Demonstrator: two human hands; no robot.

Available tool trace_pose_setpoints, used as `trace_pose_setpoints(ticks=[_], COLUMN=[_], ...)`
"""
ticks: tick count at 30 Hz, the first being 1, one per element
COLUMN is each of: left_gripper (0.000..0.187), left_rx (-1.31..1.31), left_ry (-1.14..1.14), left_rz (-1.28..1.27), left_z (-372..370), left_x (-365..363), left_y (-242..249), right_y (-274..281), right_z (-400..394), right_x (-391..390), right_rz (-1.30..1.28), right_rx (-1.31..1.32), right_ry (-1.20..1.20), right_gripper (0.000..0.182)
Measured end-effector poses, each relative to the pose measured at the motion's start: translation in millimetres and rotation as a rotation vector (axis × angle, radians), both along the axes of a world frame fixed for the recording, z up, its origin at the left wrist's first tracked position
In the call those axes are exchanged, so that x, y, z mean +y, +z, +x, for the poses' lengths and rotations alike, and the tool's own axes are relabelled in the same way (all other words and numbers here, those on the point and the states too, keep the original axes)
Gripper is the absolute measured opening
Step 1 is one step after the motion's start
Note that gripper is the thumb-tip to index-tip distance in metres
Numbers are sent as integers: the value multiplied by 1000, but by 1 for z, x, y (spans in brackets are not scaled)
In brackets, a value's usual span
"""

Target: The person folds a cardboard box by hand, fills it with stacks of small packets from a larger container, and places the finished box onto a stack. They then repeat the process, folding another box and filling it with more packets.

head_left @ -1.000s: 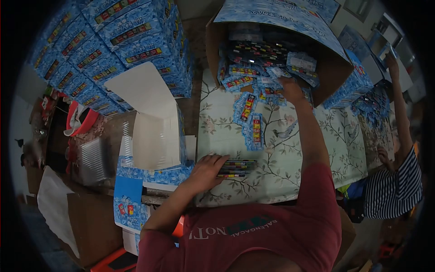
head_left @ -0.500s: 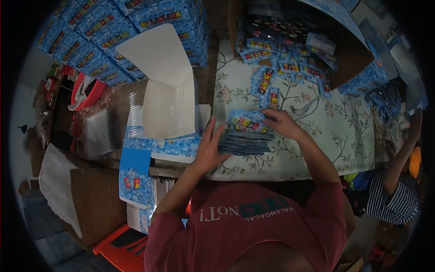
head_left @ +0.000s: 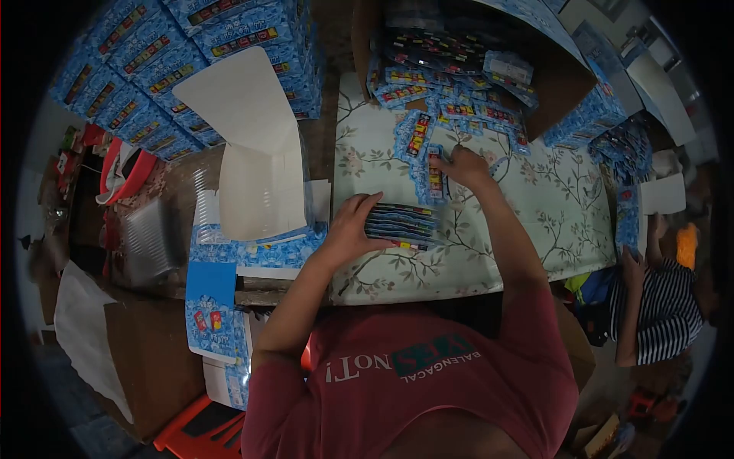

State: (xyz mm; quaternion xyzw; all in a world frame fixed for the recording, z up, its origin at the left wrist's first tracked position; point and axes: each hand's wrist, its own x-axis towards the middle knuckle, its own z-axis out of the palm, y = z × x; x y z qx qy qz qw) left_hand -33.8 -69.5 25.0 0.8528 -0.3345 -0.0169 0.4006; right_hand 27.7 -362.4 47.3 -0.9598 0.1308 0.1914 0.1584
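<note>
My left hand (head_left: 353,233) is closed round one end of a row of blue packets (head_left: 404,227) standing on edge on the flowered tablecloth. My right hand (head_left: 468,167) is farther forward, its fingers curled at the upper part of a single blue packet (head_left: 436,183) with red and yellow pictures; its fingertips are partly hidden. Just beyond lies another blue packet (head_left: 417,134), close to a heap of similar packets (head_left: 466,107) that spills from a large cardboard box (head_left: 562,96).
Left of the tablecloth (head_left: 535,229) stands an open white-lined carton (head_left: 264,187). Blue printed boxes (head_left: 153,65) are stacked behind it. Clear plastic trays (head_left: 153,237) lie farther left. At the right, a person in a striped shirt (head_left: 665,314) handles a blue-and-white carton (head_left: 628,218).
My right hand has moved forward from the row to the single packet. My left hand has closed on the row's end. The person at the right now has a carton in hand.
</note>
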Motion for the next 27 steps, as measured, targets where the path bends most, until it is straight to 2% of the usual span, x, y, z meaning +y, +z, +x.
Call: trace_pose_setpoints(ticks=[2,3,5,6,7,9,11,13,14,16,19,23,26,27], left_gripper=[86,85,84,84,84,83,83,82,82,82,83,83,84,85], left_rx=[-24,-40,-29,-20,-22,8,8,0,31,56,34,46,36,38], left_ry=[1,7,5,6,13,12,11,12,6,14,31,22,15,14], left_rz=[1,5,7,7,11,15,10,7,9,17,45,50,38,42], left_z=[2,1,-1,-1,-1,-3,-4,-3,-4,-5,-7,-6,-4,-5], left_x=[-1,-1,-1,-1,0,-1,-1,-1,-1,0,3,1,1,1], left_y=[0,-1,-1,-1,0,1,1,2,3,3,5,6,4,4], right_y=[-25,-37,-56,-45,-34,-20,-30,-53,-53,-23,-11,-7,-13,-16], right_z=[4,7,10,8,13,32,64,96,105,116,122,102,89,82], right_x=[11,16,31,42,44,41,31,24,23,32,33,13,2,-1], right_rz=[-139,-139,-27,-8,-3,178,164,132,139,10,-108,-117,-109,-15], right_rx=[-249,-251,-342,-287,-289,-194,-269,-876,-884,-222,-95,-24,-14,-143], right_ry=[69,70,145,120,127,127,146,569,572,545,455,386,331,299], right_gripper=[73,73,63,49,49,40,36,44,44,69,78,79,71,58])
